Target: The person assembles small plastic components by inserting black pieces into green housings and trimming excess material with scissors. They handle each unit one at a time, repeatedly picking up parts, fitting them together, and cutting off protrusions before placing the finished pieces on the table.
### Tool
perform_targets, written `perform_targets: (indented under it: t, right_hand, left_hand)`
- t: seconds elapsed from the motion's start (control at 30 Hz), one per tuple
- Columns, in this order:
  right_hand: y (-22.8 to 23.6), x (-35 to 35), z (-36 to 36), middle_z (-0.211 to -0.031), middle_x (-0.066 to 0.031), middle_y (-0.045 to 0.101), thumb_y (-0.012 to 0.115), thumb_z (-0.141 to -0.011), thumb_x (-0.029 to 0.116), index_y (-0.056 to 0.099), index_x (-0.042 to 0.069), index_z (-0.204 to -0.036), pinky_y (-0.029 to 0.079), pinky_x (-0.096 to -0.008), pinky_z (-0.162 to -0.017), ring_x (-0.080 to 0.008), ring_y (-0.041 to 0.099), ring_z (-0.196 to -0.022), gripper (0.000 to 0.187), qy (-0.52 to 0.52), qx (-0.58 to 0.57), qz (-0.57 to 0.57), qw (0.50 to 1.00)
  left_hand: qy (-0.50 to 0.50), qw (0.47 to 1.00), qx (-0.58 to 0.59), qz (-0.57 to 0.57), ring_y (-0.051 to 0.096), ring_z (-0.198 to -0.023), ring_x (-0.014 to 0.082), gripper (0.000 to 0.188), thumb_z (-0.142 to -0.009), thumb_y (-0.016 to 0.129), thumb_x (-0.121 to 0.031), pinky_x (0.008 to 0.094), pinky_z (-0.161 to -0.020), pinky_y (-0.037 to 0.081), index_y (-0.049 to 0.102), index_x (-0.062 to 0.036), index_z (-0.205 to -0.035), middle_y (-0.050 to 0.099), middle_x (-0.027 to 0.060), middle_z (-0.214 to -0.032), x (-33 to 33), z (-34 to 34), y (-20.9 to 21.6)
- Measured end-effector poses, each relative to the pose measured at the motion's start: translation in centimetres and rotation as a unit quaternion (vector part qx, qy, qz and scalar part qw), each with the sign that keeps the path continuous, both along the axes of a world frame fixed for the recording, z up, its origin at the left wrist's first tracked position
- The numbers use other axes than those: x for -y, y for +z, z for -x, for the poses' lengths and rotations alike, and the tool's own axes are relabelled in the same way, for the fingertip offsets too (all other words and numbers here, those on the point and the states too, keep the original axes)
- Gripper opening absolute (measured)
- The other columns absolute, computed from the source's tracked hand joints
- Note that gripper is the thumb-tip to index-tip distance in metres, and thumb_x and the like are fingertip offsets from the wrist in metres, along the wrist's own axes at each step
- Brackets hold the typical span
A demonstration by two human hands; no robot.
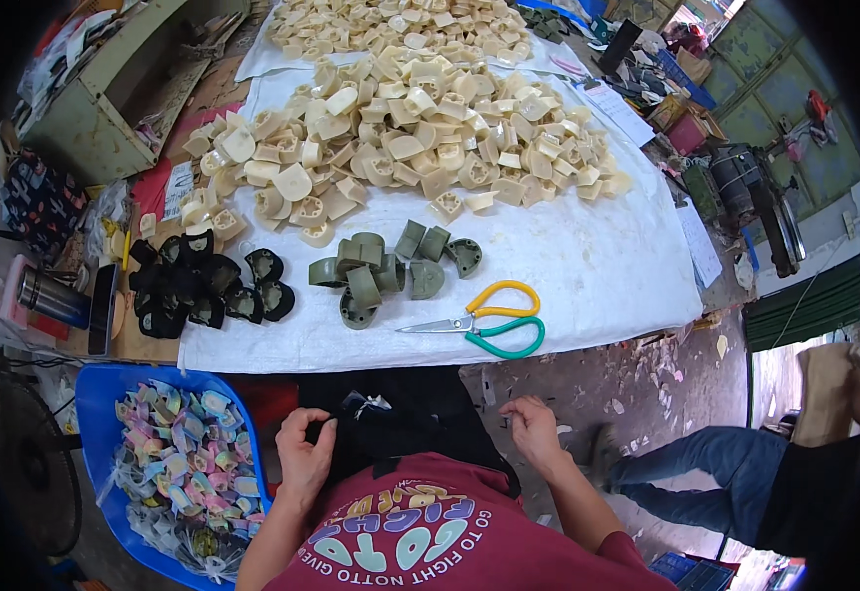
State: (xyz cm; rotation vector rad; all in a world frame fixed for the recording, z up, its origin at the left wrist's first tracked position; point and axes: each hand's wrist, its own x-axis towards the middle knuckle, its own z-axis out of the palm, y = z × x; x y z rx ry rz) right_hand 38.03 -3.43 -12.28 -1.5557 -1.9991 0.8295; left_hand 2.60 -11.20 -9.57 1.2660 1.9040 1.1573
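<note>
The left hand is positioned at the left edge of the black cloth over the lap, thumb and fingers bent; whether its grip pinches the cloth cannot be told. The right hand is held beyond the cloth's right edge, its grip loosely curled and clear of any object. Small clear scraps lie on the cloth between the hands, where the lap probably serves to catch them. The scissors rest near the front edge of the worktop, on a white sheet that presumably keeps the pieces clean. Their blades point left and their yellow and green loops face right, an orientation that appears to suit pick-up by the right hand. Pieces are grouped by colour, likely to prevent mixing: green pieces just behind the scissors, black pieces to the left, and a large heap of cream pieces farther back, leaving the front zone within easier reach. Pastel pieces are contained in a blue tub beside the left hand, whose raised walls should prevent spillage.
</note>
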Motion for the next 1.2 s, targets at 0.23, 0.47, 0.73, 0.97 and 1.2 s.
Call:
perform_targets:
  t: [0.23,0.47,0.73,0.97,1.2]
  right_hand:
    - [12.4,-11.4,7.9,-0.06,-0.0027,0.056,0.052,-0.093,0.012,0.065,0.002,-0.105,0.042,-0.0252,-0.052,-0.0073,0.051,-0.054,0.021,0.006,-0.143,0.039,0.989]
    - [11.9,-25.6,12.7,-0.061,-0.0075,0.056,0.058,-0.088,0.013,0.062,0.003,-0.116,0.043,-0.0271,-0.053,-0.011,0.052,-0.054,0.03,0.047,-0.02,-0.195,0.98]
    - [11.7,-8.9,13.3,-0.085,-0.0027,0.063,0.062,-0.088,0.008,0.062,0.002,-0.118,0.049,-0.0233,-0.07,-0.0076,0.059,-0.075,0.03,0.203,-0.223,0.19,0.934]
    - [5.1,-3.7,18.8,-0.108,-0.007,0.065,0.069,-0.085,0.008,0.056,0.002,-0.123,0.049,-0.0267,-0.084,-0.0106,0.06,-0.093,0.041,0.303,-0.231,0.274,0.883]
    - [5.9,-3.7,18.2,-0.075,0.0043,0.063,0.064,-0.088,0.007,0.063,0.001,-0.089,0.043,-0.0197,-0.061,-0.001,0.053,-0.068,0.006,0.243,-0.198,0.395,0.864]
  left_hand:
    - [0.032,0.999,-0.026,0.009,0.062,-0.08,0.0238,0.012,-0.077,0.068,-0.005,0.0338,-0.076,0.047,0.065,-0.0027,-0.088,0.065,0.0102,-0.083,0.5,0.2,-0.9]
    - [0.032,0.999,0.003,-0.004,0.063,-0.08,0.0197,0.01,-0.079,0.065,-0.002,0.0302,-0.076,0.048,0.065,-0.0016,-0.09,0.066,0.0102,-0.083,-0.5,-0.6,1.3]
    - [0.045,0.973,0.222,0.039,0.058,-0.079,0.0056,0.009,-0.086,0.062,0.0,0.0212,-0.072,0.046,0.063,-0.0007,-0.095,0.064,0.0008,-0.085,-0.8,-0.3,1.9]
    - [0.075,0.929,0.362,0.014,0.058,-0.072,0.0068,0.013,-0.085,0.064,0.002,0.0211,-0.066,0.048,0.062,-0.0033,-0.096,0.063,0.0011,-0.084,-1.4,-0.5,3.3]
    - [0.142,0.887,0.437,-0.029,0.058,-0.064,0.0077,0.014,-0.084,0.065,0.003,0.0219,-0.062,0.05,0.061,-0.0027,-0.096,0.062,0.0026,-0.079,-1.4,-0.8,2.4]
